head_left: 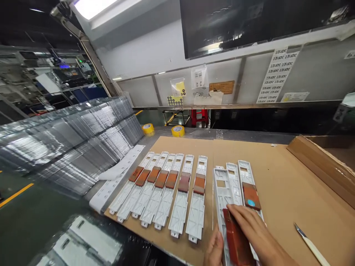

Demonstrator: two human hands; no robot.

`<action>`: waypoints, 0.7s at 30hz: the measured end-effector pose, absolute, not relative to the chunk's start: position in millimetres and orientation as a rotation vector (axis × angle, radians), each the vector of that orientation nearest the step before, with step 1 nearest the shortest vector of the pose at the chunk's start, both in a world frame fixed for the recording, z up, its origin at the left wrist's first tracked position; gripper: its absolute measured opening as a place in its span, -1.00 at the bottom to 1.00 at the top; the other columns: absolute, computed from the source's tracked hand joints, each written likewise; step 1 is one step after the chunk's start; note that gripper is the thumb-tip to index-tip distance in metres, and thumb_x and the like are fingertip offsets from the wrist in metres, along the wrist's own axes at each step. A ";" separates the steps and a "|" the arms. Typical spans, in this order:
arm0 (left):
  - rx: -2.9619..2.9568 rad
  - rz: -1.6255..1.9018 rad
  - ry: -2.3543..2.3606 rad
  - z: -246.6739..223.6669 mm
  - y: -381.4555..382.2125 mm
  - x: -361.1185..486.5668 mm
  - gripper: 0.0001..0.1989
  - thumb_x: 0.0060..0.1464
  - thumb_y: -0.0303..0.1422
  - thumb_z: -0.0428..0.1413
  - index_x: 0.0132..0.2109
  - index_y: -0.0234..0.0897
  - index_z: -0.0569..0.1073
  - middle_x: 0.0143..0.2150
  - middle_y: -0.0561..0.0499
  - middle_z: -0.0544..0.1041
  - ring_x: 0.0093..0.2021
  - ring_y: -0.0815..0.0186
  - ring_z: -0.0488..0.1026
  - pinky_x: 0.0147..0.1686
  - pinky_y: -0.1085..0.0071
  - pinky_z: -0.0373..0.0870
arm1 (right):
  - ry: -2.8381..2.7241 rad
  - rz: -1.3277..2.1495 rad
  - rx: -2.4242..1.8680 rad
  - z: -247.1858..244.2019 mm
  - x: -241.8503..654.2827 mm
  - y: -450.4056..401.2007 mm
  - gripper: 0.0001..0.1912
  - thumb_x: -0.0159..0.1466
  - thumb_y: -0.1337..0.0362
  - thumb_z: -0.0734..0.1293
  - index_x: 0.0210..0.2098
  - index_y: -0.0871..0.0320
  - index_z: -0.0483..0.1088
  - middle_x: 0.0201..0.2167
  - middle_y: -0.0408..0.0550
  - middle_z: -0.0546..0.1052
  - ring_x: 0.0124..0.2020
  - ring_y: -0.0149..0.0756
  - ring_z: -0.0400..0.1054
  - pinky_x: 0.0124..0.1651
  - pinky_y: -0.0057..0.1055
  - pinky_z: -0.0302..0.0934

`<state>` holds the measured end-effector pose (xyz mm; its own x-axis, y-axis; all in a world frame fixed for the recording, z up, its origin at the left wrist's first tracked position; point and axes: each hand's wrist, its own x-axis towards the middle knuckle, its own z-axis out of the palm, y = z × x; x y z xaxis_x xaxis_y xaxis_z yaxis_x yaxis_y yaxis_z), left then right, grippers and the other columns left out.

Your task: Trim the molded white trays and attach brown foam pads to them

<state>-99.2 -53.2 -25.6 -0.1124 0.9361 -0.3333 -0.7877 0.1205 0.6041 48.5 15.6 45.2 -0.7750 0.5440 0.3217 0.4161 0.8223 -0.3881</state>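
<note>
My left hand [215, 246] is closed on the left edge of a long white plastic panel [222, 194] with a rectangular window near its far end. My right hand [256, 232] is closed over a reddish-brown block [235, 240], its fingertips at the block's far end. The block is against the near part of the panel; its lower end runs out of view. Just beyond my right hand lie a similar white panel [234, 181] and another panel [245, 168] bearing a brown block [251, 195] with a blue round sticker.
Several white panels [177, 207] with brown blocks across them lie in a row on the cardboard sheet [274, 173]. A white-handled knife [312, 245] lies right, below a cardboard box [318, 170]. Clear-wrapped stacks [83, 140] stand left. Yellow tape rolls [178, 130] sit behind.
</note>
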 end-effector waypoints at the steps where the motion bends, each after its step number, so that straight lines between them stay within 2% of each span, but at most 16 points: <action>1: 0.217 1.489 0.812 -25.1 -57.4 -97.8 -0.45 -0.12 -0.01 0.33 -0.04 -0.24 0.57 0.09 -0.14 0.53 0.25 -0.07 0.29 0.30 0.03 0.07 | -2.594 0.370 -0.705 42.1 46.2 9.3 0.02 0.07 0.37 0.25 0.44 0.05 -0.30 0.30 0.05 0.22 0.22 0.09 0.21 0.10 -0.07 0.30; 4: 0.174 1.495 0.840 -24.6 -68.7 -92.2 -0.48 -0.06 -0.05 0.31 0.00 -0.25 0.55 0.11 -0.17 0.51 0.25 -0.05 0.29 0.30 0.07 0.07 | -2.575 0.238 -0.728 23.8 39.9 -1.3 0.08 0.03 0.39 0.24 0.44 0.09 -0.36 0.27 0.10 0.25 0.18 0.12 0.25 0.08 -0.04 0.30; 8: 0.229 1.527 0.868 -22.7 -73.7 -84.2 -0.41 -0.07 0.04 0.28 0.03 -0.22 0.55 0.17 -0.17 0.47 0.27 -0.03 0.27 0.31 0.16 0.08 | -2.505 0.129 -0.747 -2.1 34.1 -9.3 0.08 0.00 0.42 0.22 0.44 0.20 -0.35 0.19 0.19 0.32 0.15 0.08 0.27 0.05 -0.08 0.32; 11: 0.414 1.579 0.790 -20.8 -71.7 -82.1 -0.39 -0.07 0.05 0.27 0.08 -0.17 0.52 0.18 -0.14 0.46 0.27 0.00 0.27 0.29 0.19 0.10 | -2.490 0.130 -0.744 -4.2 34.5 -16.4 0.07 0.00 0.44 0.22 0.44 0.20 -0.33 0.17 0.20 0.34 0.15 0.05 0.28 0.05 -0.09 0.33; 14: 0.525 1.584 0.734 -22.0 -73.1 -81.3 -0.38 -0.02 0.01 0.25 0.12 -0.21 0.48 0.12 -0.18 0.50 0.20 -0.02 0.35 0.24 0.13 0.18 | -2.477 0.272 -0.786 4.9 40.1 -23.0 0.00 0.06 0.37 0.25 0.44 0.10 -0.24 0.26 0.15 0.24 0.23 0.07 0.19 0.08 -0.07 0.31; 17: 0.534 1.563 0.782 -24.4 -81.1 -76.2 -0.35 -0.01 0.04 0.23 0.13 -0.26 0.46 0.01 -0.21 0.55 0.12 -0.06 0.42 0.18 0.07 0.24 | -2.294 0.514 -0.975 7.3 43.5 -26.5 -0.17 0.24 0.17 0.24 0.42 0.03 -0.17 0.36 0.12 0.08 0.32 0.08 0.04 0.15 -0.04 0.24; 19: 0.555 1.565 0.806 -23.8 -88.1 -71.3 -0.33 -0.01 0.06 0.21 0.13 -0.29 0.46 -0.02 -0.23 0.57 0.08 -0.07 0.45 0.13 0.08 0.29 | -2.123 0.671 -1.178 2.1 39.3 -28.9 -0.27 0.35 0.06 0.15 0.42 0.05 -0.19 0.31 0.16 0.19 0.26 0.00 0.17 0.10 -0.14 0.30; 21: 0.585 1.590 0.849 -20.6 -94.3 -69.2 -0.31 -0.01 0.09 0.18 0.13 -0.30 0.46 0.00 -0.23 0.56 0.06 -0.08 0.46 0.09 0.11 0.33 | -1.944 0.888 -1.374 -4.8 29.3 -33.5 -0.30 0.39 -0.04 0.06 0.41 0.11 -0.16 0.08 0.13 0.45 0.00 -0.10 0.43 -0.09 -0.27 0.39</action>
<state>-69.2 -94.3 -20.6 -0.1931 0.9777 -0.0829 -0.6127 -0.0541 0.7885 29.3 -33.5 -4.8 -0.2914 0.9526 0.0871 0.5578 0.2432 -0.7936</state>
